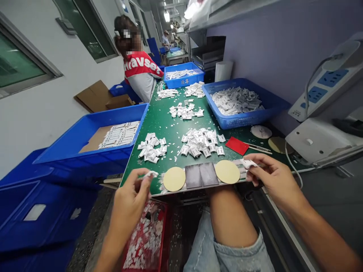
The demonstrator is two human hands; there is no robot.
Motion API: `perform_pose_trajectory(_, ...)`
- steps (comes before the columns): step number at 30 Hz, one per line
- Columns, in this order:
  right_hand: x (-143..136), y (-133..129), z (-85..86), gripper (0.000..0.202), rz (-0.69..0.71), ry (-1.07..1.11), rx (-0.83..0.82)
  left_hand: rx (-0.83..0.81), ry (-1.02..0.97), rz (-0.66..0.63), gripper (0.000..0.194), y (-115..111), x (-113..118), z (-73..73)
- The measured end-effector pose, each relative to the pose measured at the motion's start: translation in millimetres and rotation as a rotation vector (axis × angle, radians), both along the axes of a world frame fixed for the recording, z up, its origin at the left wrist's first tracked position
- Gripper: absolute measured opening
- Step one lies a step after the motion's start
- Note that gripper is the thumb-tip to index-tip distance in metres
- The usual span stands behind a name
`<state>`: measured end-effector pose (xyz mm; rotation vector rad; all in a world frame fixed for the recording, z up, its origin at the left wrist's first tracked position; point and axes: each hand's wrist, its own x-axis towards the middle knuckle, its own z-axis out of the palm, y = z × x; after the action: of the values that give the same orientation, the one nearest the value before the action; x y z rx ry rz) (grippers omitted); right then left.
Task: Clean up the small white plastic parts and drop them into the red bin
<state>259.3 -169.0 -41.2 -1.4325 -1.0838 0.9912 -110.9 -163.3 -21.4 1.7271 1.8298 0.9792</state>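
My left hand pinches a small white plastic part above the table's front left corner. On the other side, my right hand grips a similar white plastic part between thumb and fingers. Along the table edge between my hands lie two round yellowish sanding discs, with dark grey rectangular pads between them. Just beyond sit a large pile of white parts and a smaller pile to its left.
A blue basket of white parts stands at the back right. Near it lie a red square and thin tools. Left of the green table is a blue crate; a red bin sits below. A co-worker sits beyond.
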Motion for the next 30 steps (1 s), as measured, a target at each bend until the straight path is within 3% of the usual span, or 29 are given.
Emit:
perform_pose_trajectory(3, -6, 6, -0.9, 0.035, 0.106, 0.403, -0.027, -0.065, -0.209, -0.122, 0.025, 3, 14, -1.8)
perform_pose_trajectory(6, -14, 12, -3.1, 0.03, 0.118, 0.465, -0.025, -0.052, -0.389, -0.222, 0.025, 11, 29, 0.1)
perform_pose_trajectory(9, -21, 15, -5.5, 0.033, 0.056, 0.179, 0.015, -0.035, -0.542, -0.24, 0.025, 21, 42, 4.2)
perform_pose_trajectory(12, -18, 14, -1.7, 0.046, 0.097, -0.138, 0.105, 0.018, -0.525, -0.185, 0.038, 31, 44, 7.1)
perform_pose_trajectory(14, -13, 15, 5.9, 0.043, 0.202, -0.326, 0.1, -0.027, -0.433, -0.23, 0.047, 40, 39, 8.2)
perform_pose_trajectory(18, -3, 33, 25.0, 0.027, 0.537, -0.744, 0.029, -0.302, -0.122, -0.522, 0.031, 63, 30, 10.4)
perform_pose_trajectory(21, -1, 52, 36.0, 0.025, 0.428, -0.996, 0.125, -0.339, 0.014, -0.572, 0.031, 81, 32, 14.5)
perform_pose_trajectory(25, 0, 66, 39.2, 0.021, 0.574, -0.949, 0.056, -0.428, -0.084, -0.574, 0.036, 97, 36, 18.3)
perform_pose_trajectory(28, 0, 68, 35.2, 0.021, 0.553, -0.859, 0.01, -0.489, -0.102, -0.633, 0.033, 103, 35, 18.1)
perform_pose_trajectory(30, -1, 67, 32.8, 0.023, 0.586, -0.791, -0.032, -0.445, -0.057, -0.647, 0.028, 103, 33, 18.0)
